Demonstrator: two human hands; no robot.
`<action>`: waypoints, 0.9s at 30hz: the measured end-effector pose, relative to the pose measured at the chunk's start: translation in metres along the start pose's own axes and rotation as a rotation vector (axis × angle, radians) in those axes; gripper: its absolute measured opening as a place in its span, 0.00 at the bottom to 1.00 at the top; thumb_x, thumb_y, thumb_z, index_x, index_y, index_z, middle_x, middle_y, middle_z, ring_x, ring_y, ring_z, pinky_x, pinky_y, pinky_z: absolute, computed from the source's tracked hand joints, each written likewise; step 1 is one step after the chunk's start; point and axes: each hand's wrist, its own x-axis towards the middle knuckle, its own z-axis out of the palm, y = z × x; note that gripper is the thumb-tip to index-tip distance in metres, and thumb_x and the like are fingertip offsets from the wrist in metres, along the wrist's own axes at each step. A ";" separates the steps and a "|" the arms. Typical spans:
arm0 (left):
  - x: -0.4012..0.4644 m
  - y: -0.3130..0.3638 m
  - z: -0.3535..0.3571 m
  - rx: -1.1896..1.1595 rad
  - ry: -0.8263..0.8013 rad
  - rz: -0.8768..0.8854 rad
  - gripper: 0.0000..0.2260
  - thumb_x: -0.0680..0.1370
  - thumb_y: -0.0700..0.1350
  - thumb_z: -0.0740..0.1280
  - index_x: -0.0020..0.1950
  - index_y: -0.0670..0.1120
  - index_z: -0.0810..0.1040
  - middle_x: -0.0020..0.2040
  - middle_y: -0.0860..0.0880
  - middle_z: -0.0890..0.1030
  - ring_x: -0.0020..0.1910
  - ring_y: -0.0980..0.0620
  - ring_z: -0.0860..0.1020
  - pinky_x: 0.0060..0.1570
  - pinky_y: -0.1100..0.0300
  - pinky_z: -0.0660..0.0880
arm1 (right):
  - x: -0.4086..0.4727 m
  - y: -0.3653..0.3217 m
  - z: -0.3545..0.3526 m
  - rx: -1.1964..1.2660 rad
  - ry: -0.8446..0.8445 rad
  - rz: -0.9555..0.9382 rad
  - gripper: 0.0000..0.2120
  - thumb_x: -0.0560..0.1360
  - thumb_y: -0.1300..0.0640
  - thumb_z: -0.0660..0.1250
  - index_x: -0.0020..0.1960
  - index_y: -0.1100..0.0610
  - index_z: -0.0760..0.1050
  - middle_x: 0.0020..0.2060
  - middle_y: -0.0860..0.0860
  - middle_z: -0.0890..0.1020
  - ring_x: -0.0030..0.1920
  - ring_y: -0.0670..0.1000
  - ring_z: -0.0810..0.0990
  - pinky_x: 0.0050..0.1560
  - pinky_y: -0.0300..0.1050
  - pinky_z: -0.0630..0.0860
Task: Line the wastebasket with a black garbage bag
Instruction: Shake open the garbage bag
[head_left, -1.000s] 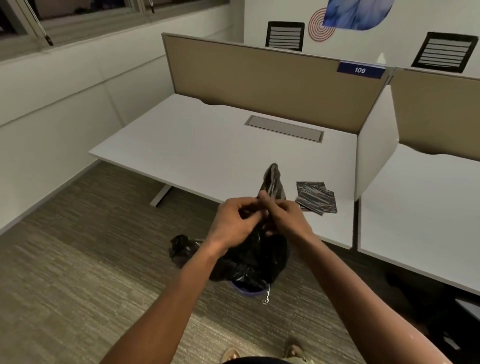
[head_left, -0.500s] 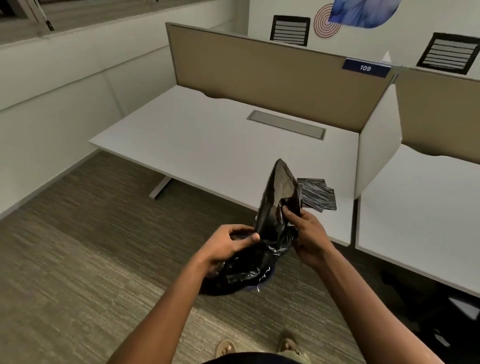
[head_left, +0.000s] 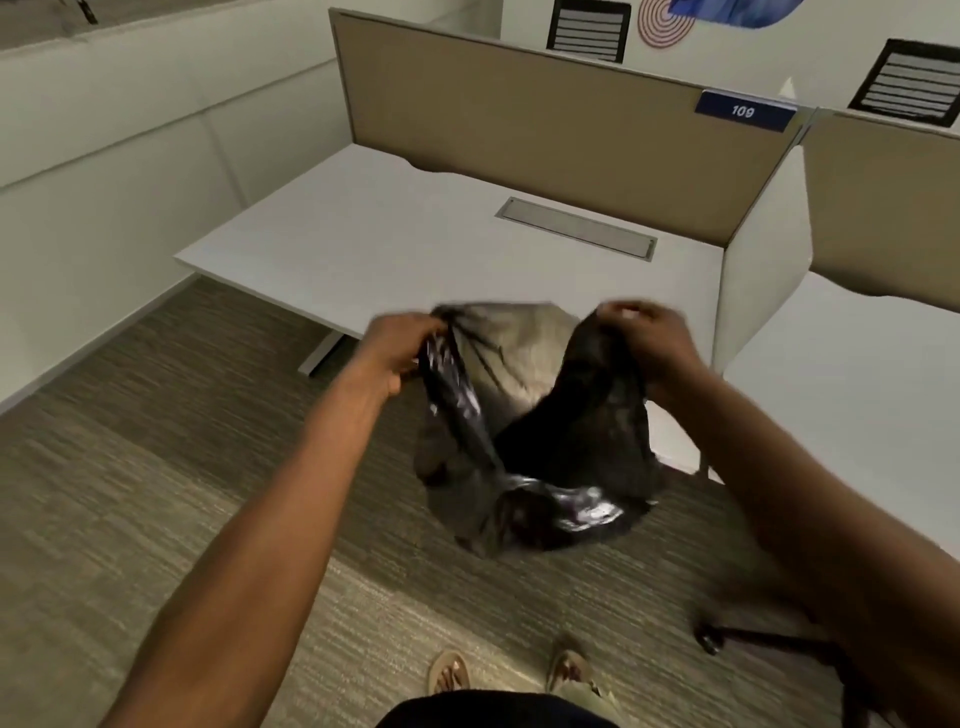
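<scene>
so both hands are up in front of the white surface (head_left: 395, 260), each pinching an edge of the black garbage bag (head_left: 540, 441). left hand (head_left: 400, 348) has its grip closed on the bunched left edge, right hand (head_left: 649, 343) has its grip closed on the right edge, and the two are pulled well apart so the mouth is stretched open between them. you can see through the thin plastic near the top. the rest of the bag hangs down crumpled over the carpet (head_left: 156, 493), just off the front edge of the surface.

looks to me like the opening-up step: mouth is spread but the body is not puffed out yet. the wastebasket itself i can't make out, it's probably hidden behind the hanging bag, can't say for sure.

next move i'd guess needs the mouth kept wide, the bottom dropped into the bin, then the rim folded over the edge. a bit blurry, so finger detail is hard to call.
</scene>
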 end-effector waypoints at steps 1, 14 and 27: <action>-0.001 0.017 0.002 -0.045 0.057 0.107 0.04 0.78 0.36 0.70 0.47 0.43 0.83 0.39 0.47 0.81 0.34 0.55 0.80 0.32 0.64 0.76 | 0.001 -0.025 0.000 0.000 0.049 -0.126 0.10 0.76 0.61 0.74 0.57 0.59 0.83 0.47 0.58 0.86 0.45 0.56 0.84 0.45 0.46 0.82; -0.039 -0.113 -0.007 0.721 0.424 1.076 0.05 0.77 0.32 0.69 0.50 0.41 0.79 0.40 0.39 0.82 0.38 0.39 0.82 0.41 0.48 0.77 | -0.065 0.111 0.002 -0.597 0.279 -0.798 0.12 0.72 0.75 0.71 0.54 0.67 0.84 0.48 0.63 0.83 0.44 0.63 0.82 0.41 0.53 0.79; -0.035 -0.232 -0.039 0.889 0.221 0.413 0.15 0.79 0.32 0.67 0.64 0.38 0.83 0.63 0.41 0.80 0.59 0.43 0.81 0.61 0.57 0.75 | -0.095 0.224 -0.018 -0.596 0.113 -0.257 0.11 0.76 0.70 0.69 0.55 0.62 0.85 0.42 0.53 0.82 0.43 0.55 0.82 0.47 0.43 0.74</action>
